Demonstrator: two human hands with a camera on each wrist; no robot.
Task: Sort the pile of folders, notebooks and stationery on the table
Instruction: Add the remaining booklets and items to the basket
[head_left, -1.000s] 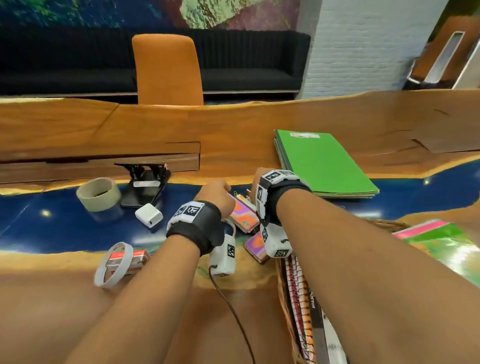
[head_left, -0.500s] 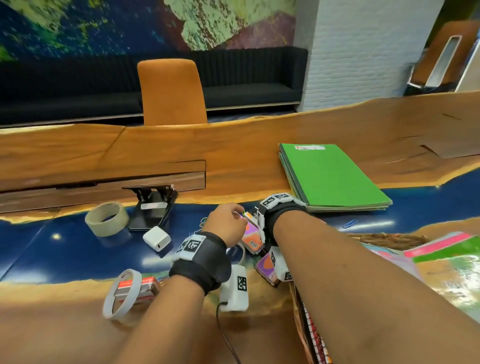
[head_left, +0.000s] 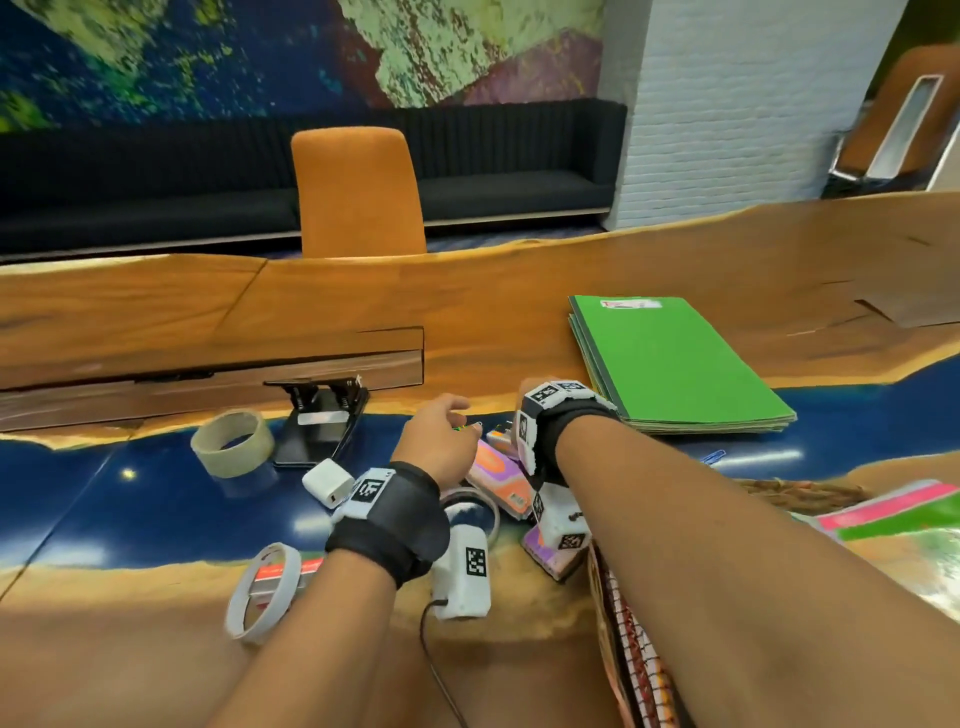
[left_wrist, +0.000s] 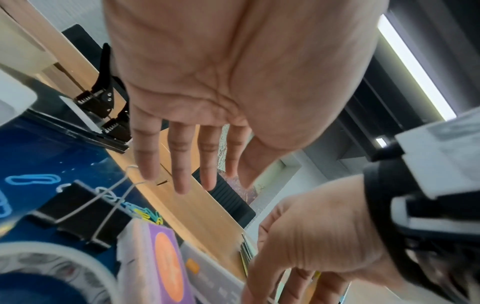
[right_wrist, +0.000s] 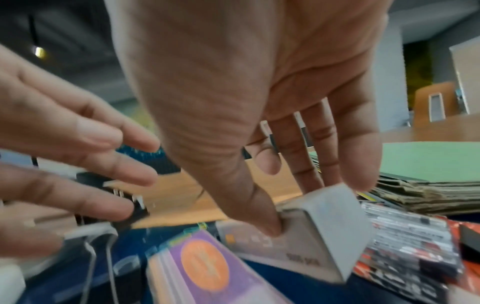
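Note:
Small stationery lies in a pile on the blue strip of the table (head_left: 130, 509). My right hand (right_wrist: 298, 164) pinches a small grey cardboard box (right_wrist: 335, 226) between thumb and fingers; in the head view the wrist camera hides this hand. My left hand (left_wrist: 182, 164) hovers with straight fingers and holds nothing, just above a black binder clip (left_wrist: 78, 214) and coloured paper clips (left_wrist: 148, 214). Purple and orange sticky-note pads (head_left: 498, 473) lie under both hands. A stack of green folders (head_left: 675, 364) lies to the right.
A beige tape roll (head_left: 234, 441), a black hole punch (head_left: 322, 421) and a white charger (head_left: 327, 480) sit to the left. A white tape ring (head_left: 265, 590) leans on a red box (head_left: 291, 571). Spiral notebooks (head_left: 634, 649) stand in a basket at the lower right.
My left hand has gone from a loose fist to straight fingers over the clips. The right hand has stayed at the pile. The head view has tilted upward.

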